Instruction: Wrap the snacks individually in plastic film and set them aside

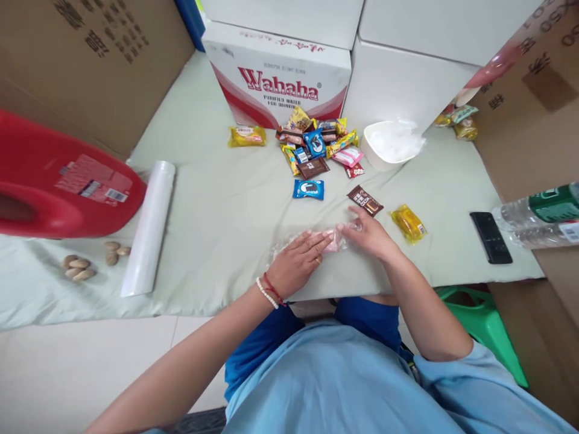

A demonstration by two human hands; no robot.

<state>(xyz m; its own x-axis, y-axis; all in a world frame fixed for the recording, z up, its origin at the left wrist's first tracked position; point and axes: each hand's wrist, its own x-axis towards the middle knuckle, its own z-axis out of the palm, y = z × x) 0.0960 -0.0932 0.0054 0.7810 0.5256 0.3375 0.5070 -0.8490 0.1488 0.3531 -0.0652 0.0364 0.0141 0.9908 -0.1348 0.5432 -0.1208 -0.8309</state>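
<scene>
On the green tablecloth, near its front edge, a clear plastic bag lies with a pink-wrapped snack partly showing inside. My left hand, with a white bead bracelet and a red cord at the wrist, lies flat over the bag, fingers stretched across the snack. At the bag's right end, my right hand has its thumb and fingertips on the plastic, its index finger pointing forward. Just beyond that finger is a brown cocoa packet. A yellow packet rests to the right of my right hand.
Mixed snack packets are piled before a Wahaha box, beside a white bowl holding plastic. Leftward are a white roll, a red jug and several nuts. A black phone and bottles lie right.
</scene>
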